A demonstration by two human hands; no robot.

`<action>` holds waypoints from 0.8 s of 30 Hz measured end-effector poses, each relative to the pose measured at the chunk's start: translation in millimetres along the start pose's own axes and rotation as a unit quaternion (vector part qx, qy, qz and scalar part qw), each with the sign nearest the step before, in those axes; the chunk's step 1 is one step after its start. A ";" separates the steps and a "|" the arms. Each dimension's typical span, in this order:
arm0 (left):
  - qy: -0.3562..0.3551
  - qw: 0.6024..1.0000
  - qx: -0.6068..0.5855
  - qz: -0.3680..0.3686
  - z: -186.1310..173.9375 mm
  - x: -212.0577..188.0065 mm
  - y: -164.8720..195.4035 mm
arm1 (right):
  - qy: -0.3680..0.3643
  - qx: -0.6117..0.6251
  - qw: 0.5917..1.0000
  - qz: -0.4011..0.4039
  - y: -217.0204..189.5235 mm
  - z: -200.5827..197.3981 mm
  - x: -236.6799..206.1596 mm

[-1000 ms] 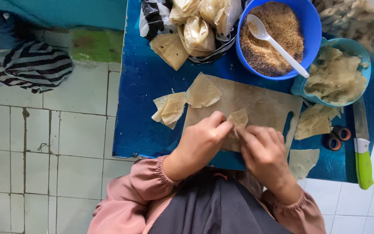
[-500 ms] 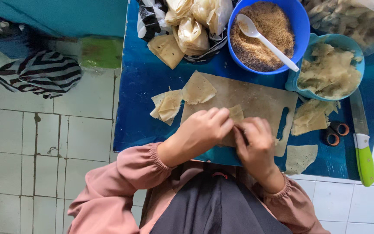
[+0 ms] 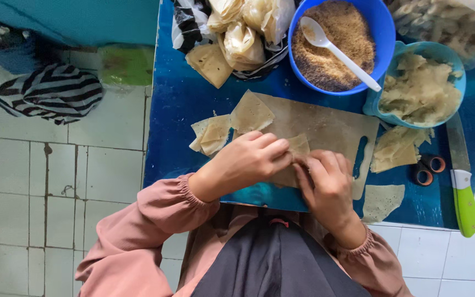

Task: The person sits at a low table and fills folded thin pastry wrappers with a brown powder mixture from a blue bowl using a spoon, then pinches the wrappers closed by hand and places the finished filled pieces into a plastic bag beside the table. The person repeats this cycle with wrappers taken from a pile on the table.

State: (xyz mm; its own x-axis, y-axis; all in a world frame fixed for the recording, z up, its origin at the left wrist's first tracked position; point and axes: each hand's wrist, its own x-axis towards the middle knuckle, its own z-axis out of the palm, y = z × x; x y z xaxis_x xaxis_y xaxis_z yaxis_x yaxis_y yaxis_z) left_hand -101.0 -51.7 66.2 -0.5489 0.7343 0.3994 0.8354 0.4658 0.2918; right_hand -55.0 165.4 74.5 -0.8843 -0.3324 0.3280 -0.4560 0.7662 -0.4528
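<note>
1. The left hand and the right hand are close together at the near edge of a wooden cutting board, which lies on a blue counter.
2. Both hands are closed on a small piece of thin dough wrapper; the fingers pinch and press it on the board, and only its upper corner shows between them.
3. The person wears pink sleeves with gathered cuffs.
4. At the left corner of the board lies a square wrapper, and just beside it, on the counter, a small pile of wrappers.
5. Behind the board stands a big blue bowl of brown crumbs with a white spoon in it.
6. To the right of it is a smaller light blue bowl with pale soft filling.
7. Below this bowl lie more wrappers, and near them a pair of scissors and a knife with a green handle.
8. At the far edge are plastic bags with wrappers.
9. On the tiled floor at the left lies a striped cloth.
</note>
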 end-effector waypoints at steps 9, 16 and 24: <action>0.002 0.955 -0.108 -0.278 32.9 17.0 12.2 | -0.007 0.048 0.990 0.133 2.1 9.4 3.6; 0.022 0.966 -0.125 -0.224 23.2 13.1 10.3 | 0.017 0.025 0.999 0.040 -0.3 2.9 4.1; 0.009 0.975 -0.095 -0.200 21.7 6.4 15.6 | -0.039 0.028 0.998 0.036 2.8 -8.6 0.2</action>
State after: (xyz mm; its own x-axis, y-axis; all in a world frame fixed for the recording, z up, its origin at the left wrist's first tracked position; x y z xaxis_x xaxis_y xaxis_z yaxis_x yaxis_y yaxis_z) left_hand -90.9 -28.9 54.4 -0.8315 0.5031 0.2356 0.5354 0.6123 0.5817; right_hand -55.6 172.2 80.4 -0.9187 -0.3216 0.2290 -0.3948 0.7587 -0.5182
